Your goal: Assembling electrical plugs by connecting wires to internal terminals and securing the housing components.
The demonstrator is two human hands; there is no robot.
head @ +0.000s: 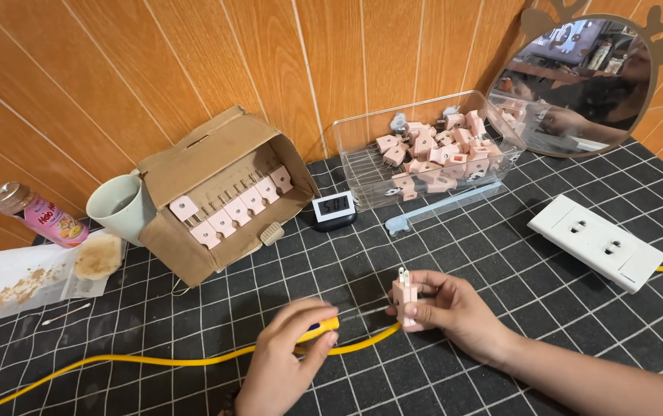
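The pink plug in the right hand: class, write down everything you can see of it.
The pink plug is a small, blocky piece that looks like plastic, with two pale metal prongs pointing up. It is held upright above the black gridded mat, pinched in the right hand. A yellow cable runs to its base. The left hand points a yellow-handled screwdriver at its side.

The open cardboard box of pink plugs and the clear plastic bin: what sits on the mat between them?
In the head view, a small black-framed digital display stands between the cardboard box and the clear plastic bin, on the black gridded mat.
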